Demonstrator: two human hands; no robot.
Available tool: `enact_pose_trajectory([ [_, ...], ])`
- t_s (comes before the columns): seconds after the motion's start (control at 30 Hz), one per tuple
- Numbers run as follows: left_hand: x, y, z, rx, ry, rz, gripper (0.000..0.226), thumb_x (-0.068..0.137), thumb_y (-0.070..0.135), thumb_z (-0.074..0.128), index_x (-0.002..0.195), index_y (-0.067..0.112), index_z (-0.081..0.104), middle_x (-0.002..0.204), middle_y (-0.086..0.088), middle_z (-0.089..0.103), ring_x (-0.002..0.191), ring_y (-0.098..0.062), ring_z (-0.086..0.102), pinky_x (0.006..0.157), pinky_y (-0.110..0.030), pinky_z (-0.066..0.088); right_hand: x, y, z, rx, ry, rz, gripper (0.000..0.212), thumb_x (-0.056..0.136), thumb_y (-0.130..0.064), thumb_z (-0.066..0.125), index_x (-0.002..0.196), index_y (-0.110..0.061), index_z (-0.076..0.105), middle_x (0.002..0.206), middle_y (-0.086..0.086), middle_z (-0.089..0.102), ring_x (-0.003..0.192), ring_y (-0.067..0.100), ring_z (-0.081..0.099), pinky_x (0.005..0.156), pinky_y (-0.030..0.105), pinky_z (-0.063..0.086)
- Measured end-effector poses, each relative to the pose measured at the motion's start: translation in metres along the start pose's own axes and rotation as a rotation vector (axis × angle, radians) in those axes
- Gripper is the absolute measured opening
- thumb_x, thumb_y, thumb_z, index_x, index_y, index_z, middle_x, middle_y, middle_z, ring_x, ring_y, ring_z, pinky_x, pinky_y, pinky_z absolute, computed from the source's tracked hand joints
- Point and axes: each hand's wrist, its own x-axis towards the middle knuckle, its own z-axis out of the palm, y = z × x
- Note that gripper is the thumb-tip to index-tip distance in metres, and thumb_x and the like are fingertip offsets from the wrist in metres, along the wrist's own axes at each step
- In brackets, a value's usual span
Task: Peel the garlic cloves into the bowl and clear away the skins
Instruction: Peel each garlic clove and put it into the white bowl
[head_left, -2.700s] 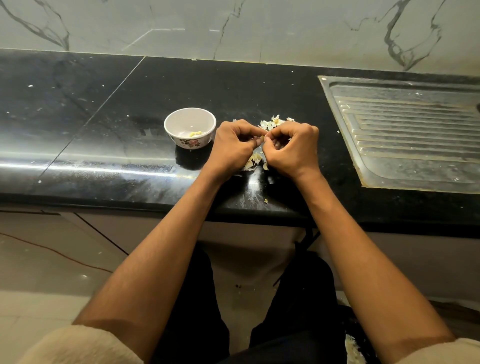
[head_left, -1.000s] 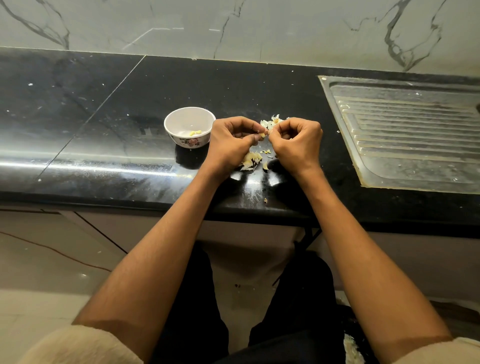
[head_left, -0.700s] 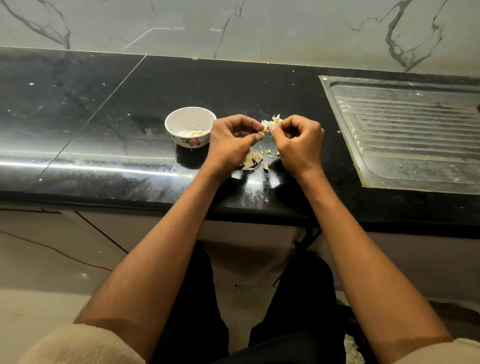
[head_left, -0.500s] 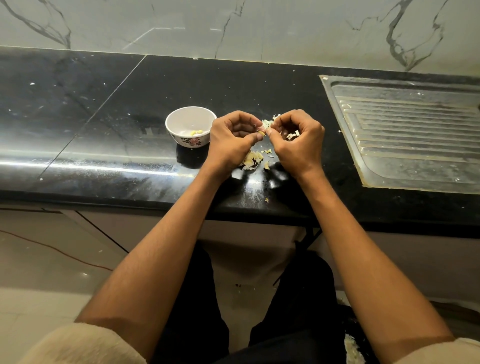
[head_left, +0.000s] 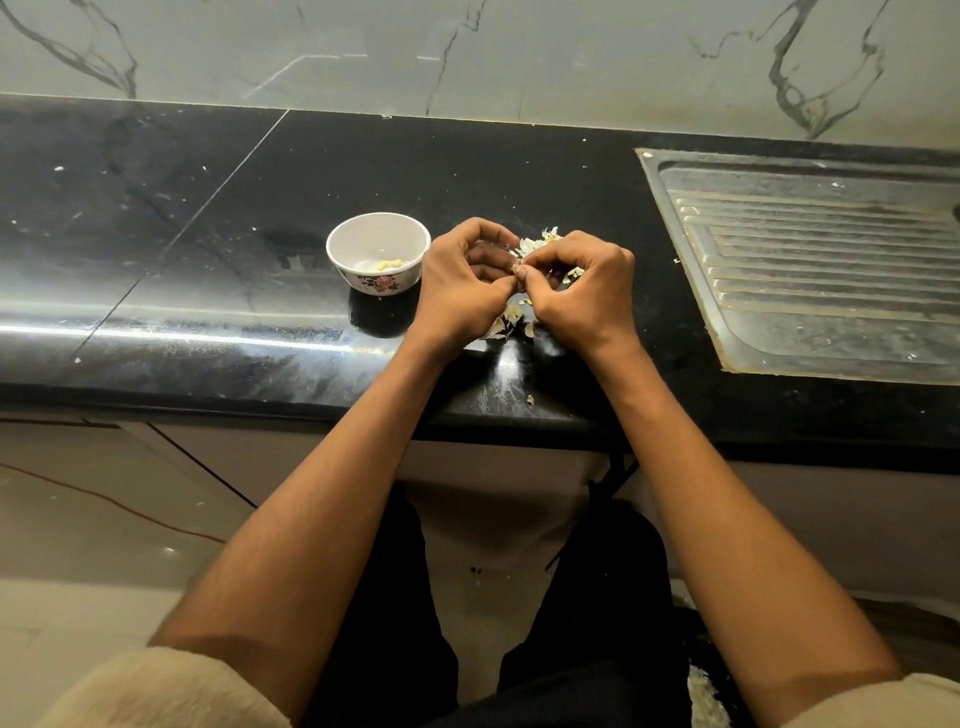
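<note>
My left hand (head_left: 465, 283) and my right hand (head_left: 584, 288) meet over the black counter, fingertips pinching a small garlic clove (head_left: 519, 268) between them; the clove is mostly hidden by the fingers. A white bowl (head_left: 363, 236) with a flower print stands just left of my left hand and holds a few yellowish peeled cloves (head_left: 388, 264). Loose garlic skins (head_left: 540, 240) lie behind my hands, and more skins (head_left: 511, 319) lie beneath them.
A steel sink drainboard (head_left: 810, 260) is set into the black counter (head_left: 208, 208) at the right. A marble wall runs along the back. The counter's front edge is just below my wrists, with a stray skin flake (head_left: 530, 399) near it.
My hands have stayed together over the skins, working the clove. The right hand's fingers have curled down closer to the left thumb, and both hands dropped slightly toward me.
</note>
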Motion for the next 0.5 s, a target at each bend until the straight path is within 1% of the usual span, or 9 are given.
enact_pose_trajectory([
  [0.17,0.0007,-0.0013,0.0011,0.031,-0.006,0.019,0.026,0.076,-0.01,0.077,0.099,0.001,0.068,0.084,-0.012,0.075,0.073,-0.016,0.074,0.071,-0.027,0.06,-0.0003,-0.0009,-0.0011,-0.015,0.004,0.007,0.001,0.076,-0.014,0.079,0.075,-0.015,0.079,0.073,-0.008,0.071,0.061,0.005,0.064,0.06,0.021,0.054],
  [0.23,0.0009,-0.0022,0.0017,0.043,-0.005,0.029,0.025,0.076,-0.01,0.075,0.098,-0.001,0.068,0.083,-0.01,0.074,0.072,-0.012,0.072,0.069,-0.024,0.058,-0.0007,-0.0021,-0.0018,-0.01,0.0,0.0,0.001,0.075,-0.015,0.08,0.076,-0.014,0.079,0.073,-0.007,0.072,0.061,0.006,0.065,0.06,0.02,0.054],
  [0.33,0.0013,-0.0032,0.0015,0.054,-0.007,0.039,0.022,0.079,-0.011,0.071,0.097,0.001,0.069,0.082,-0.005,0.073,0.07,-0.008,0.07,0.067,-0.02,0.056,-0.0011,-0.003,-0.0028,-0.002,-0.015,-0.008,0.006,0.074,-0.018,0.084,0.076,-0.014,0.079,0.073,-0.005,0.073,0.061,0.009,0.066,0.06,0.018,0.053],
  [0.4,0.0012,-0.0038,0.0015,0.065,-0.018,0.052,0.023,0.079,-0.01,0.07,0.096,0.004,0.069,0.082,-0.004,0.072,0.07,-0.006,0.07,0.067,-0.019,0.055,-0.0009,-0.0027,-0.0027,0.002,-0.015,0.008,0.007,0.073,-0.017,0.085,0.075,-0.013,0.079,0.072,-0.006,0.072,0.06,0.01,0.066,0.059,0.019,0.053],
  [0.5,0.0008,-0.0038,0.002,0.071,-0.027,0.061,0.024,0.078,-0.009,0.072,0.095,0.008,0.068,0.084,-0.004,0.073,0.071,-0.006,0.07,0.066,-0.018,0.054,0.0001,-0.0017,-0.0021,0.005,-0.01,0.042,0.005,0.073,-0.015,0.084,0.075,-0.015,0.08,0.071,-0.007,0.073,0.061,0.009,0.067,0.061,0.025,0.056],
])
